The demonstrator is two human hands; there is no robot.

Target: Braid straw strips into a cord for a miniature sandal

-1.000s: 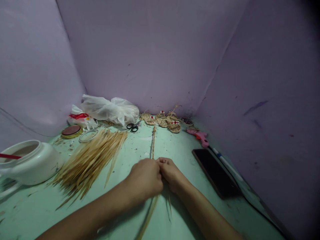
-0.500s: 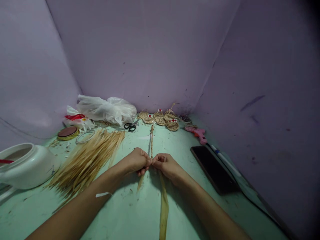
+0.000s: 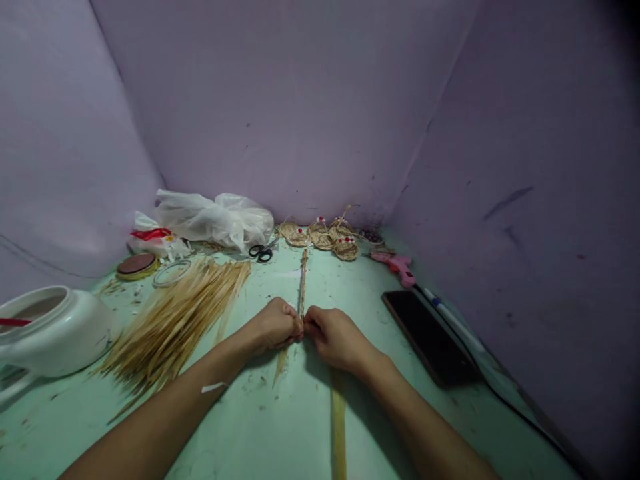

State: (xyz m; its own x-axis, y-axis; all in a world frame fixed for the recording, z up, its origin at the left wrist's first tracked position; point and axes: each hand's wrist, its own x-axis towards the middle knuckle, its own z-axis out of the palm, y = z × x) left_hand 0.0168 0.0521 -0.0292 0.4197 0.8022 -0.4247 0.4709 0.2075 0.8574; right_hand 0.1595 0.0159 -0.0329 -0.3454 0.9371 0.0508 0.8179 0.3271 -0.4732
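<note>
A thin braided straw cord [image 3: 303, 283] runs away from me along the middle of the green table, its near end between my two hands. My left hand [image 3: 279, 323] is closed around that end, with a short pale strip tip [image 3: 281, 365] hanging below it. Close against it, my right hand [image 3: 333, 333] pinches at the same spot with curled fingers. From under the right hand a long flat straw strip [image 3: 339, 427] trails toward me. What exactly lies between the fingertips is hidden.
Left are a straw bundle [image 3: 180, 320], a white pot [image 3: 70, 333], a round tin [image 3: 137, 265] and a ring [image 3: 171, 273]. Behind lie a plastic bag [image 3: 220, 217], scissors [image 3: 262, 251] and several small woven straw pieces [image 3: 323, 235]. Right are a pink glue gun [image 3: 395, 265] and a phone [image 3: 430, 337].
My right hand has turned over, its back now facing up more, still beside the left. The trailing strip has shifted right. My left hand stays nearly in place.
</note>
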